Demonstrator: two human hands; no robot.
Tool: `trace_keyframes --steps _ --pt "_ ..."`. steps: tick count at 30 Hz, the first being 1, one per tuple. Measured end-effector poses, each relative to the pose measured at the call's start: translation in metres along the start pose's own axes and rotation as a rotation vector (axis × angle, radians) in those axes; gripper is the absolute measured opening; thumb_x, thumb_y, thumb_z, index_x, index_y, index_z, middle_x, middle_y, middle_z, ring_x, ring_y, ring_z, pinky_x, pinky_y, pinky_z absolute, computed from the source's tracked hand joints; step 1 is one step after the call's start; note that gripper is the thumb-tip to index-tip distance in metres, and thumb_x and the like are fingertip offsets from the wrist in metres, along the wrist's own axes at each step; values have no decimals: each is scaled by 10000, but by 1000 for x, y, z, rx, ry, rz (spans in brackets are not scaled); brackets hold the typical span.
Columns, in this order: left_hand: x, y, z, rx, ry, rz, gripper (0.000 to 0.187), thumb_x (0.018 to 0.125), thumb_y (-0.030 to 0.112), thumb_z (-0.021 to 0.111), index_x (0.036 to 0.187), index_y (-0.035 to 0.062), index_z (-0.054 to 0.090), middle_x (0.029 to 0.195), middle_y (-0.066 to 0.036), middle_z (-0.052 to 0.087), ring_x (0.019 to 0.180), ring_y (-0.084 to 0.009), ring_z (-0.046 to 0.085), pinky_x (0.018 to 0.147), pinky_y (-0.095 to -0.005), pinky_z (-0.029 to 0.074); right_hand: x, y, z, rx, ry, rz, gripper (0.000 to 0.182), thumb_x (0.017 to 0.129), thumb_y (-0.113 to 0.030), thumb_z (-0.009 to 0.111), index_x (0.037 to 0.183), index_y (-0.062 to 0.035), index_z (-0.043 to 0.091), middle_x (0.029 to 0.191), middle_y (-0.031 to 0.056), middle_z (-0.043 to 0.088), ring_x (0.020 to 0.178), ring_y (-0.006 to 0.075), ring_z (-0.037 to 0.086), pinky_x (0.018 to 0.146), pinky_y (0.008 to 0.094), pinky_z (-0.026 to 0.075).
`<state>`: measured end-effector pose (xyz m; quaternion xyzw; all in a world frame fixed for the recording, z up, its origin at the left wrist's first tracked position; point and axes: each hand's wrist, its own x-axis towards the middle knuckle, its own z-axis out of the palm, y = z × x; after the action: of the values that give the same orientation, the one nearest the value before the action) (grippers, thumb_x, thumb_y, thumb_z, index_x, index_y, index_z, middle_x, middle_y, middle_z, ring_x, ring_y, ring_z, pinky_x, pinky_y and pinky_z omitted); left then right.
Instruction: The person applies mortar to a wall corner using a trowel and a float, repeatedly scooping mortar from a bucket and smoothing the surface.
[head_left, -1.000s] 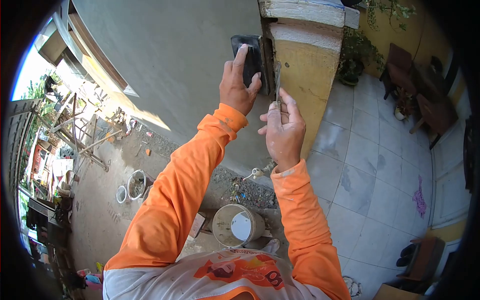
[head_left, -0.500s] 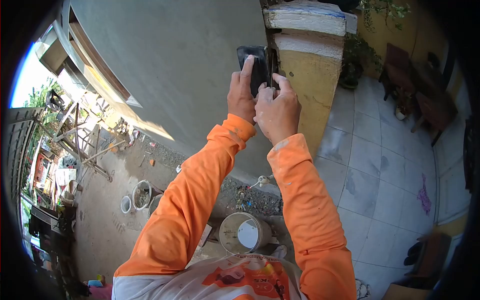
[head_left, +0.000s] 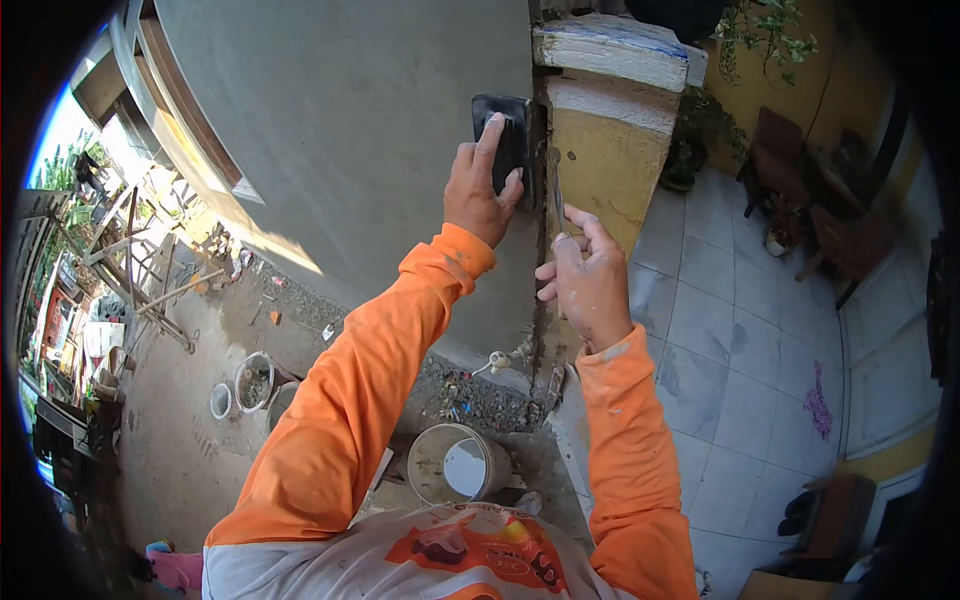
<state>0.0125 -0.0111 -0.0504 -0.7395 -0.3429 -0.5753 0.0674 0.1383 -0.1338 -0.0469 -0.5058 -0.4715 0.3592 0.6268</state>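
Since half a second ago the right hand (head_left: 590, 285) has dropped away from the left hand (head_left: 480, 190) and now sits lower along the corner, while the left hand stays pressed on the black float (head_left: 503, 140) high on the grey wall (head_left: 350, 130). Left fingers lie spread over the float, one stretched up its face, so most of the pad is hidden; only its top and left edge show. The right hand pinches a thin narrow blade (head_left: 557, 200) between thumb and forefinger, the other fingers loosely curled; the blade stands upright in the seam between wall and yellow pillar (head_left: 605, 170), and its tip is hard to make out against the shadow there.

Orange sleeves cover much of the lower wall. Below them a white bucket (head_left: 455, 465) stands on rubble at the wall's foot, partly cut off by the person's shirt. A small white tap (head_left: 492, 360) sticks out near the base of the corner. Farther left on the bare ground sit a pail of mortar (head_left: 252, 380) and a smaller white tub (head_left: 220, 400), with wooden trestles (head_left: 150, 270) beyond, blurred by lens curve.

To the right, pale floor tiles (head_left: 740, 330) run toward dark wooden furniture (head_left: 830, 210) and potted plants (head_left: 700, 130) against a yellow wall. Dark shoes (head_left: 800, 510) lie at the near right, half lost in vignette.
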Motion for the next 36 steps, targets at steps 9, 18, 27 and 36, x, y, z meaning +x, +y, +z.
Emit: trace_keyframes --steps 9,18,27,36 --pt "-1 0 -2 4 -30 -27 734 773 74 714 1428 168 395 1021 -130 535 899 -317 579 792 -395 501 39 -35 4 -183 -86 82 436 922 -145 453 1339 -25 493 725 131 643 470 134 591 339 259 375" --pt "-1 -2 -2 4 -34 -19 720 782 84 709 1426 169 398 1020 -128 538 891 -317 585 785 -393 505 10 -38 4 -227 -170 89 442 898 -94 485 1314 54 493 857 150 657 584 154 645 475 299 545" --pt "0 0 -1 -13 -33 -28 736 784 91 701 1439 192 382 989 -121 523 884 -313 561 774 -404 494 41 -41 24 -106 -37 55 455 905 -112 470 1333 43 475 781 143 653 517 149 617 435 278 493" --pt "-1 -3 1 -28 -35 -19 739 792 95 687 1447 204 361 982 -124 510 903 -329 536 785 -427 478 -14 -7 26 -245 -16 -159 424 912 -102 479 1312 36 502 775 123 625 578 153 634 493 296 519"
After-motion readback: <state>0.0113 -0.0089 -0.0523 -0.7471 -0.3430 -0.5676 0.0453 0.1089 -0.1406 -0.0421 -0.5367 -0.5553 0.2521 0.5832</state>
